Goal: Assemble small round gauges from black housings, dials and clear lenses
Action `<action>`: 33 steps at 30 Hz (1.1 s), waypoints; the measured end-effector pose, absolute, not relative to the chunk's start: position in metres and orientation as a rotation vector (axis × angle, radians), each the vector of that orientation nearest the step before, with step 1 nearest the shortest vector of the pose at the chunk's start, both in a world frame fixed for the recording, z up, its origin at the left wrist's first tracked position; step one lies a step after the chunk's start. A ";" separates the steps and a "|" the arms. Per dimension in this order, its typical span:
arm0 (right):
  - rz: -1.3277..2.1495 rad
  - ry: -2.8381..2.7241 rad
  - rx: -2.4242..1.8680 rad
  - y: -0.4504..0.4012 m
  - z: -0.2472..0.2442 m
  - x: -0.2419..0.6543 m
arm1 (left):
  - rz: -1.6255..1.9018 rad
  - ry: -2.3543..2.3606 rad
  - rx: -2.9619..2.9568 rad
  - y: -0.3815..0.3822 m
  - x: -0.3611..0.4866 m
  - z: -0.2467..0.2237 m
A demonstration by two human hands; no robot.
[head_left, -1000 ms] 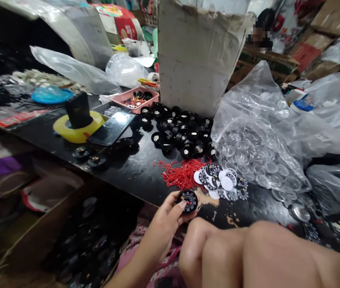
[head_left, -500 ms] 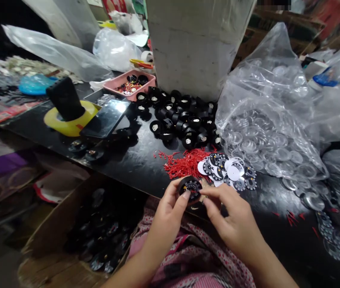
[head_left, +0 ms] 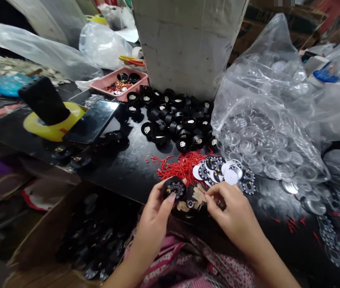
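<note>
A small round black gauge (head_left: pixel 175 187) with a dial face rests in my left hand (head_left: pixel 153 212), whose fingers are wrapped around its edge and whose thumb lies on the dial. To its right, apart from the gauge, my right hand (head_left: pixel 233 206) is pinched on what looks like a tiny red pointer (head_left: pixel 203 192). Just beyond both hands lies a heap of red pointers (head_left: pixel 179 166). Beside that heap are scattered dial discs (head_left: pixel 230 177), some white side up and others showing black printed faces. A worn, torn brown patch (head_left: pixel 198 196) shows on the table edge between my hands.
Black round housings (head_left: pixel 185 124) are piled behind the pointers. A clear bag of transparent lenses (head_left: pixel 254 140) lies open at right. Leftward are a phone (head_left: pixel 92 122), yellow tape roll (head_left: pixel 41 128) and pink tray (head_left: pixel 122 82). A carton (head_left: pixel 35 248) of black parts stands below the table.
My right hand has drawn back from the dial, with the red pointer now between its fingertips. My left hand and the gauge have shifted slightly left, and the view has turned a little.
</note>
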State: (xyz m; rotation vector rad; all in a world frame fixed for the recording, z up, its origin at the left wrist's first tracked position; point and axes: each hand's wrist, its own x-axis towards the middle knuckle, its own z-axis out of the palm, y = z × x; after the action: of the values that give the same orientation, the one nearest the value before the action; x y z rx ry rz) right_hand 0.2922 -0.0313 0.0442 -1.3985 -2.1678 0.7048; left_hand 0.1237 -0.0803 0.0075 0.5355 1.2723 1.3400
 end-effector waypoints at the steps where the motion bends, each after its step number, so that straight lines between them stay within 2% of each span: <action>1: 0.728 -2.169 -1.418 -0.031 0.045 0.293 | 1.354 1.248 0.508 -0.083 0.124 0.008; 8: 0.766 -2.122 -1.328 -0.032 0.038 0.288 | 1.333 1.024 0.346 -0.079 0.140 0.018; 13: 0.793 -2.031 -1.334 -0.035 0.034 0.292 | 1.341 1.032 0.298 -0.072 0.138 0.010; 17: 0.918 -2.002 -1.272 -0.036 0.038 0.289 | 1.233 1.172 0.496 -0.069 0.137 -0.001; 21: 0.884 -2.077 -1.327 -0.034 0.040 0.284 | 1.112 1.247 0.696 -0.066 0.142 0.000; 33: 0.956 -2.048 -1.339 -0.038 0.043 0.286 | 1.118 1.304 0.910 -0.076 0.137 0.004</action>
State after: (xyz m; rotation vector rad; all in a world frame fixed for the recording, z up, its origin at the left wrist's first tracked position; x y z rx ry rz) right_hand 0.2857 -0.0384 0.0432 -1.3388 -2.0484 0.9560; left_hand 0.1367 -0.0757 0.0039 0.9101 1.3041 1.1185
